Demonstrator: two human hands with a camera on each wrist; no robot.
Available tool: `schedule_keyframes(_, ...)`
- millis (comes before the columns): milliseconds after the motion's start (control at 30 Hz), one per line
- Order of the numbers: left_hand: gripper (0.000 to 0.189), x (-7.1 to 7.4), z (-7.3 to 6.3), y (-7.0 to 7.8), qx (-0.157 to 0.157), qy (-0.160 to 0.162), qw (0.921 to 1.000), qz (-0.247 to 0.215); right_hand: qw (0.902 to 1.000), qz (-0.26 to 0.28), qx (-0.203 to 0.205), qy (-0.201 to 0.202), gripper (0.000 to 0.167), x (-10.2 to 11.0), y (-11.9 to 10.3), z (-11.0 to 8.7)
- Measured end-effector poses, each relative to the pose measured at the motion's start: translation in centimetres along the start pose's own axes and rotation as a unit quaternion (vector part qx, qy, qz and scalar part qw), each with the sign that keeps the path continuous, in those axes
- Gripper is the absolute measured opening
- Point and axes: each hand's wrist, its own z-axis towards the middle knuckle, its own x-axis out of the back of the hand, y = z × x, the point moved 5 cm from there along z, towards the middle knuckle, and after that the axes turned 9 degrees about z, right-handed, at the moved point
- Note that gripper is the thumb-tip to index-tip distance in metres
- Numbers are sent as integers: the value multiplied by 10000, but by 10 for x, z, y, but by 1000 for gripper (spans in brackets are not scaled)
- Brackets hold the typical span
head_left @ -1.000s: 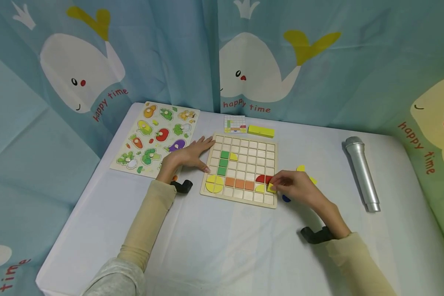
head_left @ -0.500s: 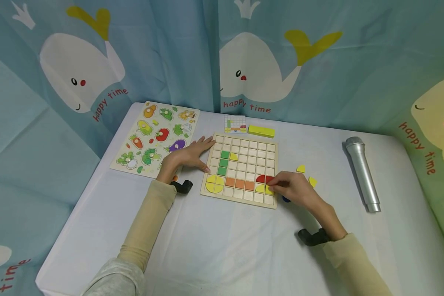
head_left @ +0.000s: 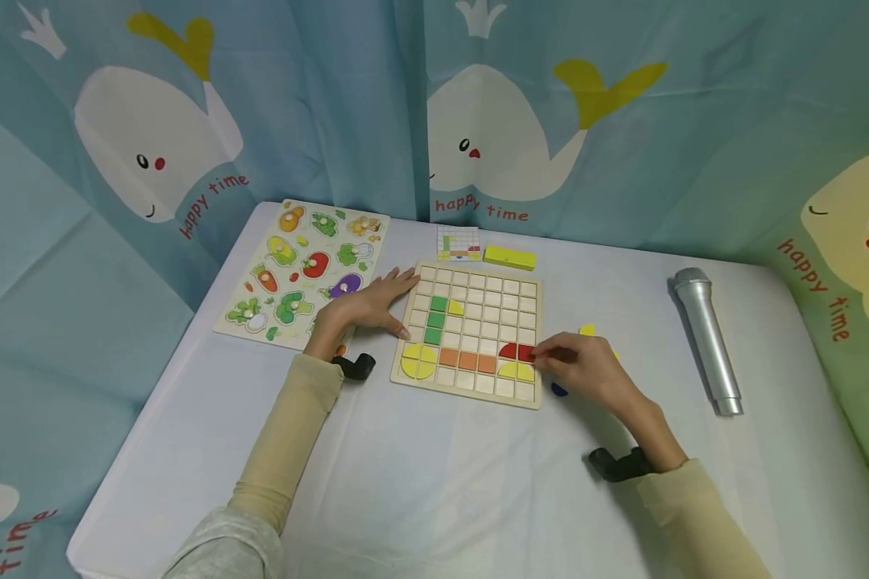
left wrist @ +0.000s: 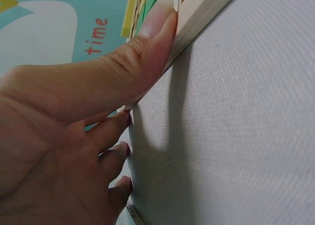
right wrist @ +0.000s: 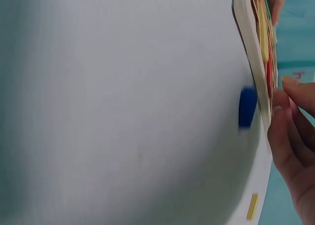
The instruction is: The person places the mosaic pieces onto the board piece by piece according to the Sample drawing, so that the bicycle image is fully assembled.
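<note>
A wooden grid board [head_left: 471, 396] lies on the white table. My left hand [head_left: 365, 305] rests at its left side, fingers spread, the thumb [left wrist: 157, 18] over the edge. At the right edge, my right hand [head_left: 586, 366] has its fingertips by the red pieces [head_left: 525, 352], nothing visibly held. Just below them, two yellow quarter-round pieces [head_left: 516, 371] sit side by side in the grid. Further left are orange squares [head_left: 467, 361], green squares [head_left: 436, 319], a yellow circle of quarters [head_left: 418, 361] and a lone yellow quarter [head_left: 455, 308].
A blue piece [right wrist: 247, 107] lies beside the board, with loose yellow pieces [head_left: 586, 330] partly behind my right hand. At the back are a pattern card [head_left: 459, 244] and a yellow box [head_left: 510, 257]. A vegetable puzzle [head_left: 304, 273] lies left, a silver microphone [head_left: 710, 342] right.
My right hand set the yellow quarter into the grid beside its match and let go. Its fingertips then moved slightly up and right, to the red pieces. My left hand stayed in place.
</note>
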Motion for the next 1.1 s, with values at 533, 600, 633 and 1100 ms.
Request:
schedule_keyframes(533,109,0,-1,0,0,-18,10000,7,9973,-264,-379,577,16,42,33,-2)
schedule_keyframes(600,109,0,-1,1,-5,-15,10000,-4,9967,-256,-460,623,17,47,35,-2)
schedule_keyframes(633,109,0,-1,1,-7,-13,10000,-7,9964,-255,-488,646,17,49,36,-2)
schedule_keyframes(1100,110,0,0,-1,-5,20,10000,-57,9934,-263,-846,724,25,59,58,4)
